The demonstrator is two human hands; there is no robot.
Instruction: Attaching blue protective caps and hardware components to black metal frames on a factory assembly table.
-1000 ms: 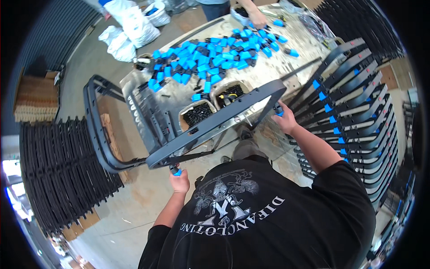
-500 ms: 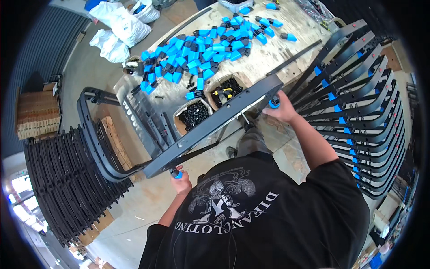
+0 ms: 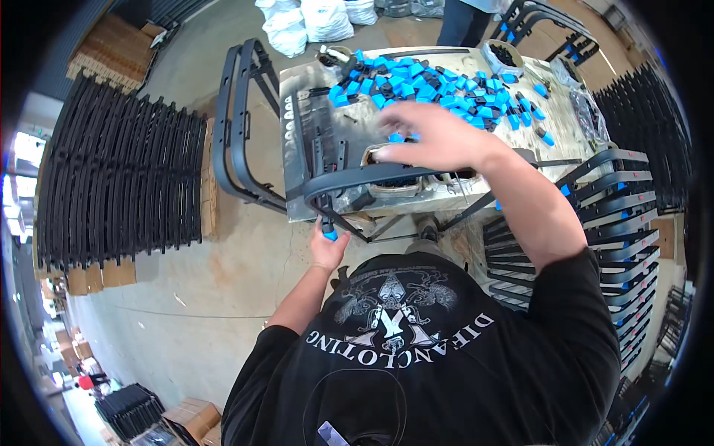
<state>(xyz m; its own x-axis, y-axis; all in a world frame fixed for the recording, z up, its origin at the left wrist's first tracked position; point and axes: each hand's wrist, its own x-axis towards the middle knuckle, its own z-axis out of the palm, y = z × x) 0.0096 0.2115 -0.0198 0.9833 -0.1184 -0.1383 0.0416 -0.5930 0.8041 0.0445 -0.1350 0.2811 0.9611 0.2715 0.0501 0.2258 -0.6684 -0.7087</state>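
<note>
My left hand (image 3: pixel 328 248) is closed round the end of a leg of a black metal frame (image 3: pixel 355 177), where a blue-and-black end piece (image 3: pixel 329 235) shows. The frame's curved bar crosses the near side of the work table (image 3: pixel 297 160). Over the bar and the near tabletop, my right hand (image 3: pixel 439 139) reaches leftward with its fingers stretched apart, somewhat blurred; I see nothing held in it. Beyond that hand lies a heap of blue-and-black end pieces (image 3: pixel 424 82). An open box (image 3: pixel 394 191) sits below the hand, partly hidden by the bar.
Curved black frames with blue ends stand stacked at right (image 3: pixel 628 238). More black frames (image 3: pixel 119 178) are piled at left, and another bent frame (image 3: pixel 236 141) stands beside the table. White sacks (image 3: pixel 327 21) and a person's legs (image 3: pixel 462 26) are beyond the table.
My right hand has let go of the frame's right end and moved left over the table. The frame now sits lower and flatter; my left hand still holds its leg. The view has turned.
</note>
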